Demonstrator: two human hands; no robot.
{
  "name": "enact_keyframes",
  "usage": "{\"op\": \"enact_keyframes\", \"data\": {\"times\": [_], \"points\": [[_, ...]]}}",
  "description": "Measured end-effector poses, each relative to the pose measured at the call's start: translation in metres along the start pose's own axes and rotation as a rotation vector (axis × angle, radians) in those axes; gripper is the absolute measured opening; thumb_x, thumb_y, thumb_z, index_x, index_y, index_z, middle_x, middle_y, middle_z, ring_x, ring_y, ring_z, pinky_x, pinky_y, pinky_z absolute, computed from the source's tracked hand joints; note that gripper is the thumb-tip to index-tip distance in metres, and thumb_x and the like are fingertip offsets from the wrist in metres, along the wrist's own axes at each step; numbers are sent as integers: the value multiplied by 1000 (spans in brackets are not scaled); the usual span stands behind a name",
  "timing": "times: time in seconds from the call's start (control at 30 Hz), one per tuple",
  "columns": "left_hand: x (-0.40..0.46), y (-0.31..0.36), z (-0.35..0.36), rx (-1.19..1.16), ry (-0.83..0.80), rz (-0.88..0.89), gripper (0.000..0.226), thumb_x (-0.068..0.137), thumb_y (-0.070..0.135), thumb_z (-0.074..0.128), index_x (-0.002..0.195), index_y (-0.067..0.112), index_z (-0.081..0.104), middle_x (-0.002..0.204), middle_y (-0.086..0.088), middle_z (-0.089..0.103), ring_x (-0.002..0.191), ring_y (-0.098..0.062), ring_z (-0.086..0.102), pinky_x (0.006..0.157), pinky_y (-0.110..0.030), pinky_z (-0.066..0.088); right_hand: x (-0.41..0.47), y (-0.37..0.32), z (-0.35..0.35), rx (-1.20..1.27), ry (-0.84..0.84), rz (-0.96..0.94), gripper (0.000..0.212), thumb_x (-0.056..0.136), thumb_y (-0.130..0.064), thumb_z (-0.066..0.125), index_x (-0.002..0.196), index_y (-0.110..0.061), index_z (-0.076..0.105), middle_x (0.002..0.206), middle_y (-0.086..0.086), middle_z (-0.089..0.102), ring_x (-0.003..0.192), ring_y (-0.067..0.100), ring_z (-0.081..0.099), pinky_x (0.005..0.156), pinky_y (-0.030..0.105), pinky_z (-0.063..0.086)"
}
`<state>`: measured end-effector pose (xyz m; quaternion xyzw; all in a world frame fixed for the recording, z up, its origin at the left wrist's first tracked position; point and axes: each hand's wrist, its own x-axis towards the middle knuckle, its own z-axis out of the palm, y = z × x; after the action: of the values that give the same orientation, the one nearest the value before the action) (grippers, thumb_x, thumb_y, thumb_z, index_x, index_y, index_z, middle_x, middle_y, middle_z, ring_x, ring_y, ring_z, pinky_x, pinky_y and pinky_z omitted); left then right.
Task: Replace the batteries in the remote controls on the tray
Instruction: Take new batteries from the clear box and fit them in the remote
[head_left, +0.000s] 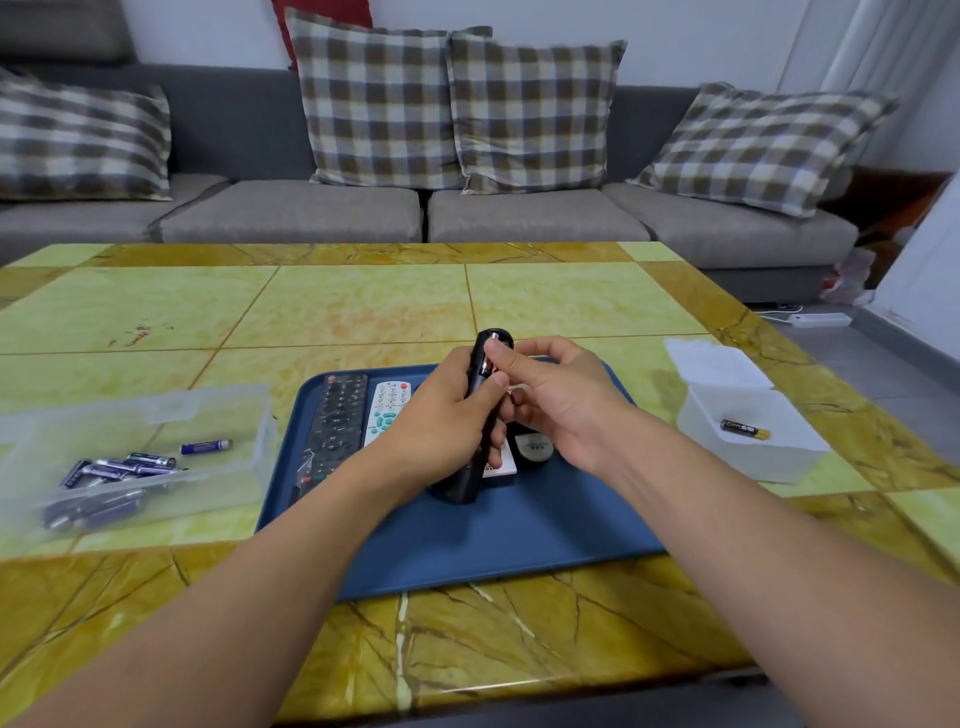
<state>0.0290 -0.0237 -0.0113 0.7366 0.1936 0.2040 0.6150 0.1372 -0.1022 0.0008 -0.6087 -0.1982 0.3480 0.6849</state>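
Observation:
My left hand (447, 415) grips a black remote (475, 395) held upright above the blue tray (467, 540), its open battery bay facing my right hand. My right hand (550, 400) pinches a battery (487, 358) at the top of that bay with thumb and forefinger. Flat on the tray's left side lie a long black remote (335, 421) and a white remote (384, 410). A small grey piece (535, 448) and a white-and-orange item lie on the tray under my hands, partly hidden.
A clear plastic box (130, 447) at the left holds several purple batteries (124, 465). A white box (753, 431) at the right holds one black-and-gold battery (744, 429), its lid (717, 358) lying behind it. A grey sofa with plaid cushions stands beyond the table.

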Motion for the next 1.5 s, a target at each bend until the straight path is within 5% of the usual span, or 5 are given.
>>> {"op": "enact_keyframes", "data": {"times": [0.3, 0.43, 0.87, 1.23, 1.5], "points": [[-3, 5, 0, -43, 62, -101, 18, 104, 15, 42, 111, 1, 50, 72, -10, 56, 47, -18, 49, 43, -28, 46, 0, 7, 0, -119, -96, -35, 22, 84, -27, 78, 87, -9, 65, 68, 8, 63, 49, 18, 54, 57, 29, 45], [3, 12, -10, -244, 162, -152, 9, 103, 12, 42, 100, 7, 49, 71, -9, 58, 49, -17, 49, 42, -29, 44, 13, 4, -15, -552, 24, -250, 29, 96, -44, 59, 85, -19, 69, 79, -6, 68, 65, 10, 58, 61, 24, 42], [-1, -10, -62, -76, 284, -390, 24, 105, 17, 44, 122, 3, 53, 93, -17, 69, 49, -19, 57, 45, -27, 51, 19, 15, -29, -1430, -310, -417, 47, 88, -41, 70, 133, -37, 56, 105, -19, 44, 111, 11, 41, 99, 36, 37], [-2, -7, -62, -33, 212, -297, 20, 104, 14, 41, 116, 4, 53, 90, -15, 74, 49, -19, 54, 44, -28, 46, 30, 17, -23, -1265, -345, -408, 48, 84, -21, 78, 129, -26, 61, 125, -6, 61, 113, 10, 54, 100, 28, 42], [-2, -1, -57, -175, 250, -344, 34, 105, 34, 45, 116, 5, 60, 85, -13, 75, 48, -18, 58, 43, -27, 49, 26, 6, -29, -968, -335, -396, 17, 84, -9, 77, 92, -24, 73, 90, 0, 70, 78, 10, 62, 76, 32, 49]]}}
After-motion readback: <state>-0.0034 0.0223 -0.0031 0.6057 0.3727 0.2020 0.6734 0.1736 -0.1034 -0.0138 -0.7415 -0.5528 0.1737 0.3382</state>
